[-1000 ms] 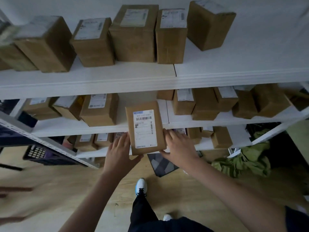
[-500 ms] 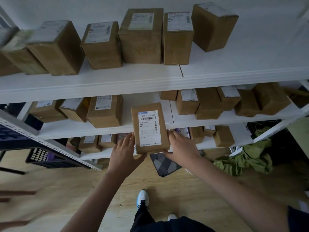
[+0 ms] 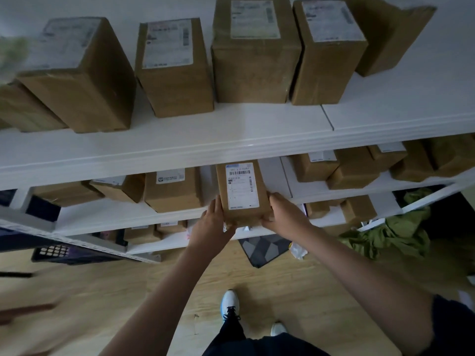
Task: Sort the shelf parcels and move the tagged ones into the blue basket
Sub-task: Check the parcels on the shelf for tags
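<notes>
While my left hand [image 3: 214,222] and right hand [image 3: 284,214] clasp the parcel [image 3: 243,194] between them, its long axis points away; neither hand sits nearer.

Both arms are reaching forward, the left hand [image 3: 213,222] and right hand [image 3: 285,214] facing each other, fingers pointing ahead and gripping the sides of a parcel [image 3: 243,194] between them.

Label print on the held parcel [image 3: 243,194] is too small to read. The top edge crops the far right box [image 3: 390,34] on the top shelf. Left-edge box [image 3: 15,109] is blurred. The shelving partly hides the basket [image 3: 59,253].
</notes>
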